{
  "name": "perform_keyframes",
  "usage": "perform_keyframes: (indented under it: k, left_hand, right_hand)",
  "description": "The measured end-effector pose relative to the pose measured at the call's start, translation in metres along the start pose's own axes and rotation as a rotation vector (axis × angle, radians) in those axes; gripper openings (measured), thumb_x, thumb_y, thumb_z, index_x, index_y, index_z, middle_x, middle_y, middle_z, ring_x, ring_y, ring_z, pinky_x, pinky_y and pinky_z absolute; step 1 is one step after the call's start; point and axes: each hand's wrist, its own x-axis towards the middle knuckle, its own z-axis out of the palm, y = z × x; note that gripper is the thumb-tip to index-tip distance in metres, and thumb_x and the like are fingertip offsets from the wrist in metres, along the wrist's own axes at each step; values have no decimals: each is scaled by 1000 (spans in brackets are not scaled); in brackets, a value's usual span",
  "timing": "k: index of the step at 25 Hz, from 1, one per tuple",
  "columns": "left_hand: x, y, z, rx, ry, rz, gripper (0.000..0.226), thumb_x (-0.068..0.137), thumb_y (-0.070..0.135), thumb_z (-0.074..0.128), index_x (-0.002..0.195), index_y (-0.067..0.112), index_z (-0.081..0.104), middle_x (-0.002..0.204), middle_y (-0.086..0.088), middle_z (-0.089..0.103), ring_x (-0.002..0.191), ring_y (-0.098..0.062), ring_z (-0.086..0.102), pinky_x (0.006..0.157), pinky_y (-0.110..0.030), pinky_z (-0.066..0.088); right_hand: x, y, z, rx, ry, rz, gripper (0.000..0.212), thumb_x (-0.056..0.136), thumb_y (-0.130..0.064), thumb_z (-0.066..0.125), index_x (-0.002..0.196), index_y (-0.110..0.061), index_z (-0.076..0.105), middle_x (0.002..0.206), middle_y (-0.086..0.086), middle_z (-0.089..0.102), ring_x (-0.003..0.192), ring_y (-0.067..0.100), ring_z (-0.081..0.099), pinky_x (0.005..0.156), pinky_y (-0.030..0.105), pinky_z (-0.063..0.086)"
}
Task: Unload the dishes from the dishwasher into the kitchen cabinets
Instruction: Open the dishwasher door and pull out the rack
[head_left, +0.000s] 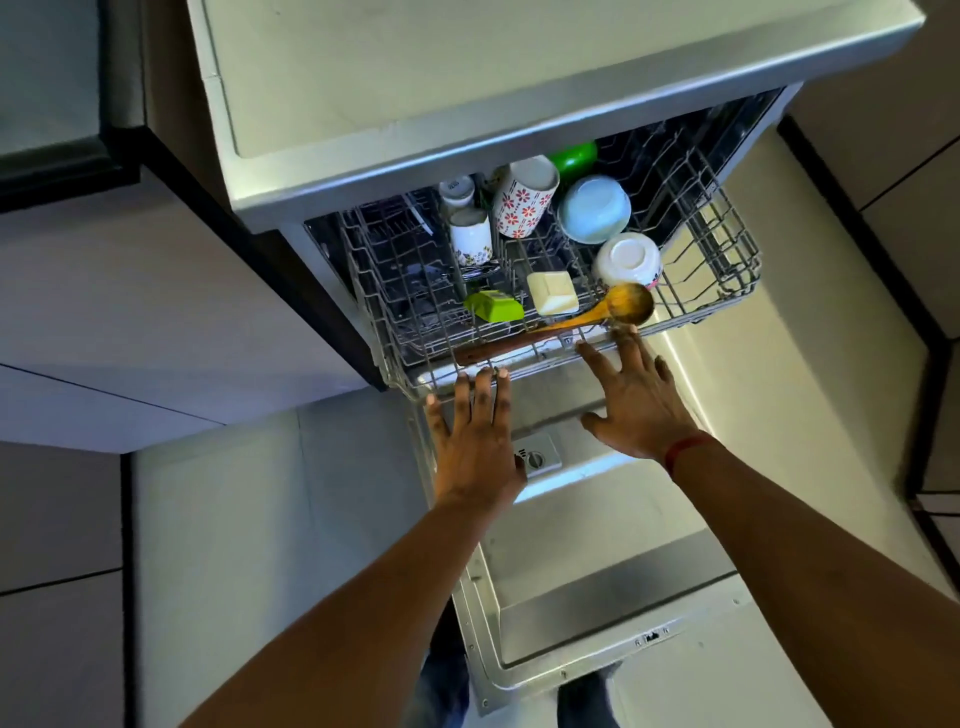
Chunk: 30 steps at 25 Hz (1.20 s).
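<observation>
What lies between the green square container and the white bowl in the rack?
In the head view, a cream square container sits between the green square container and the white bowl; a wooden spoon lies just in front of them.

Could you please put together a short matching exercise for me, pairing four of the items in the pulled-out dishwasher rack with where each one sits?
Column one:
1. wooden spoon
2. light blue bowl
3. red-flowered mug
4. green container

Column two:
A. just left of the cream container
B. lying along the front edge of the rack
C. directly behind the white bowl
D. just left of the light blue bowl

Pairs: 1-B; 2-C; 3-D; 4-A.
</observation>
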Motion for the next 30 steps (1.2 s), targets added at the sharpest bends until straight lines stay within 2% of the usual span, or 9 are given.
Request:
perform_keyframes:
  k: [5,11,20,25,30]
  left_hand:
    - [-15,11,6,-26,10,-33,103,79,32,61,152,23,-12,161,-2,-4,147,-28,-14,115,-61,-7]
    - [-33,28,14,-41,14,-68,100,82,31,61,153,22,-9,161,-3,-4,147,-29,-15,115,-62,-4]
    - [-61,40,16,-25,12,-70,96,84,35,61,153,19,-4,160,-6,3,148,-31,-5,116,-60,-2]
    - [-88,52,24,-9,-15,-47,99,84,37,62,153,19,-5,160,-7,2,148,-32,-5,116,-60,-2]
    - [-105,65,30,0,-19,-66,95,85,37,60,153,18,-3,160,-8,5,148,-33,-1,116,-61,0]
  right_hand:
    - [-13,5,3,-11,14,-6,92,78,-44,70,152,-33,15,159,15,5,148,33,2,115,58,22]
    - [-32,16,8,-31,13,-35,94,78,-45,69,153,-33,15,159,15,5,148,33,4,115,58,21]
    - [-59,21,10,-71,-2,-63,90,75,-48,70,150,-32,24,154,18,17,144,36,18,115,57,23]
    - [-87,30,21,-79,-16,-57,91,74,-50,72,150,-34,24,156,17,14,145,36,17,115,57,23]
    - [-106,35,27,-88,-2,-63,89,71,-53,72,146,-32,30,153,18,21,142,37,24,109,59,32]
